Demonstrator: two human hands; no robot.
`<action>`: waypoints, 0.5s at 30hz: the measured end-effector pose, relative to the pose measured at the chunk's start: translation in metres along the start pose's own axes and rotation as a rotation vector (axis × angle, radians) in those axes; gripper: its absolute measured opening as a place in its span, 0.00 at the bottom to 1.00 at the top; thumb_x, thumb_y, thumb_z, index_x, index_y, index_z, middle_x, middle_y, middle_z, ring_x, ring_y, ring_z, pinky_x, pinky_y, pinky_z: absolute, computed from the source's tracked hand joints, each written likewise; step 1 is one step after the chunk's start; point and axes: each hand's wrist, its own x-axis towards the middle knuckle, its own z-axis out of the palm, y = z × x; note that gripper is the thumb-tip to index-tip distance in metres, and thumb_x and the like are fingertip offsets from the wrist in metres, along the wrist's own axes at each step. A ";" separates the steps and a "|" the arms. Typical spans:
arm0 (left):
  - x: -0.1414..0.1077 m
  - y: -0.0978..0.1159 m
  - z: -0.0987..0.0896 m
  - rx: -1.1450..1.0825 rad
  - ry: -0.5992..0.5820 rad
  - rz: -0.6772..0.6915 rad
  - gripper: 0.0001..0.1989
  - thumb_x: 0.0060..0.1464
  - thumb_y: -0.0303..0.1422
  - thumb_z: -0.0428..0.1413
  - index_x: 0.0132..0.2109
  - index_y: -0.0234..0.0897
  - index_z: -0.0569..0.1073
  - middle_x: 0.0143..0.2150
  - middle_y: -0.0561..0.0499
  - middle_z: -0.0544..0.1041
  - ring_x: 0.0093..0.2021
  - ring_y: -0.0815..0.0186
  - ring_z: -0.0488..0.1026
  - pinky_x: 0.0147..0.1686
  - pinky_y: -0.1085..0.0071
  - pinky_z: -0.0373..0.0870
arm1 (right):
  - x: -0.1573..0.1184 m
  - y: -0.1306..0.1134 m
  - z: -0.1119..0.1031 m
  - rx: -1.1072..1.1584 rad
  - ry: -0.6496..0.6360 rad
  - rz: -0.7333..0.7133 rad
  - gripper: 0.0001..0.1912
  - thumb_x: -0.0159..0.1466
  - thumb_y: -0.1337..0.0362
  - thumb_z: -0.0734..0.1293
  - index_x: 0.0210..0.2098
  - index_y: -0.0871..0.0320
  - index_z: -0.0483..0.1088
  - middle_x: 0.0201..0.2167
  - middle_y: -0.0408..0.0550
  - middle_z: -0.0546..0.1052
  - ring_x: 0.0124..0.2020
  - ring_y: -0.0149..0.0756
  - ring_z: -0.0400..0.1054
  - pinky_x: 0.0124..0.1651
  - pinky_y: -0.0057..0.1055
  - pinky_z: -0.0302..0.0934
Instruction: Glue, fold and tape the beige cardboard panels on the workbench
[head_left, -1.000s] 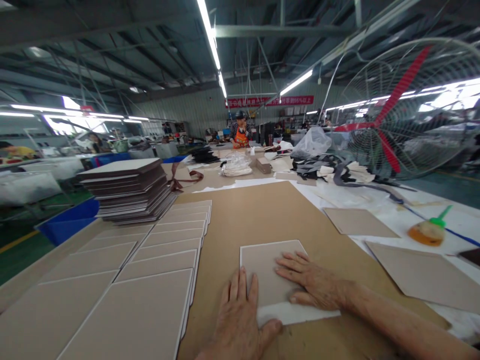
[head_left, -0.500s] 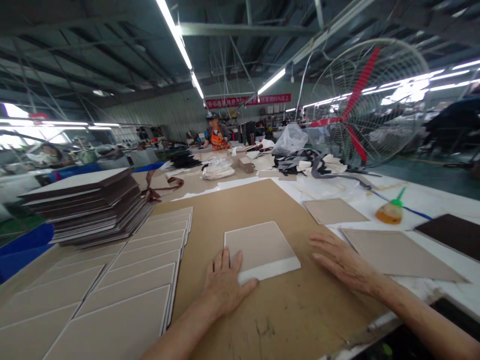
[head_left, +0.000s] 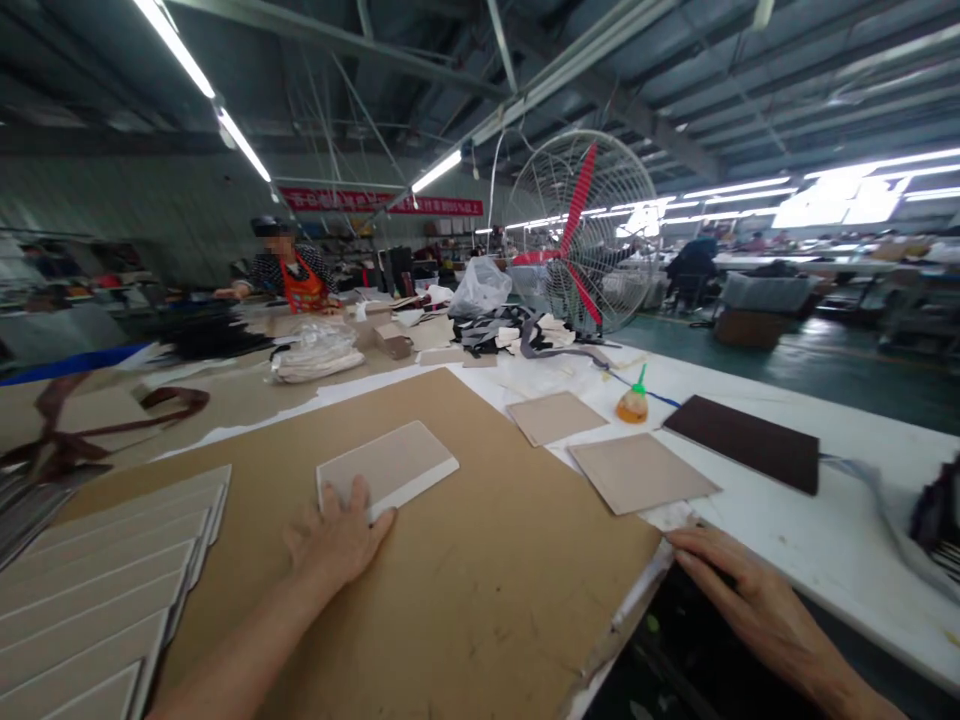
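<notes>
My left hand [head_left: 334, 545] lies with fingers spread on the near left corner of a beige panel [head_left: 405, 460] that has a white strip along its near edge. The panel rests flat on a large brown board [head_left: 487, 570]. My right hand [head_left: 750, 590] is at the table's front edge, by the board's right corner, with fingers stretched out and nothing visible in them. Just beyond it lie a beige square panel [head_left: 641, 472] and another beige panel [head_left: 556, 416]. Overlapping rows of white-edged beige panels [head_left: 142, 565] cover the board's left side.
A small bottle of amber liquid with a green nozzle [head_left: 632, 404] stands near a dark brown panel [head_left: 742, 440]. Farther back are fabric strips [head_left: 495, 332], a plastic-wrapped bundle [head_left: 319, 355] and a large fan [head_left: 581, 235]. A person in an orange apron [head_left: 301, 285] is across the table.
The view has turned to the right. My right hand has moved from over the brown board to the table's front edge. My left hand stays on the beige panel.
</notes>
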 end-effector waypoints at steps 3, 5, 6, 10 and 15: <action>-0.027 0.028 -0.003 0.052 0.158 0.181 0.35 0.60 0.49 0.41 0.70 0.39 0.51 0.73 0.35 0.44 0.70 0.39 0.42 0.60 0.36 0.45 | 0.006 -0.003 -0.007 0.017 0.083 0.065 0.19 0.65 0.48 0.61 0.41 0.51 0.77 0.44 0.48 0.78 0.46 0.43 0.72 0.53 0.40 0.66; -0.051 0.048 -0.009 0.034 0.139 0.342 0.34 0.60 0.47 0.44 0.70 0.40 0.52 0.73 0.38 0.45 0.71 0.43 0.41 0.62 0.38 0.41 | 0.015 -0.009 -0.008 0.016 0.096 0.095 0.19 0.66 0.47 0.60 0.39 0.51 0.76 0.42 0.47 0.78 0.44 0.42 0.72 0.49 0.38 0.66; -0.064 0.058 -0.012 -0.003 0.098 0.421 0.34 0.60 0.48 0.45 0.70 0.41 0.52 0.73 0.40 0.46 0.71 0.44 0.41 0.63 0.38 0.40 | 0.020 -0.013 -0.007 0.016 0.092 0.098 0.18 0.66 0.48 0.60 0.38 0.51 0.76 0.40 0.46 0.78 0.43 0.42 0.72 0.47 0.37 0.66; -0.112 0.087 -0.019 -0.167 -0.102 0.771 0.36 0.58 0.55 0.44 0.69 0.49 0.51 0.73 0.50 0.48 0.71 0.50 0.43 0.66 0.45 0.44 | 0.029 -0.030 0.006 0.022 0.032 -0.004 0.16 0.68 0.52 0.59 0.36 0.53 0.74 0.37 0.47 0.77 0.40 0.40 0.71 0.44 0.35 0.65; -0.131 0.093 -0.009 -0.212 -0.100 0.841 0.31 0.61 0.54 0.42 0.67 0.51 0.57 0.71 0.50 0.52 0.71 0.51 0.47 0.66 0.44 0.46 | 0.033 -0.034 0.017 0.010 -0.012 -0.140 0.14 0.69 0.58 0.58 0.36 0.53 0.74 0.37 0.48 0.77 0.41 0.39 0.70 0.46 0.36 0.64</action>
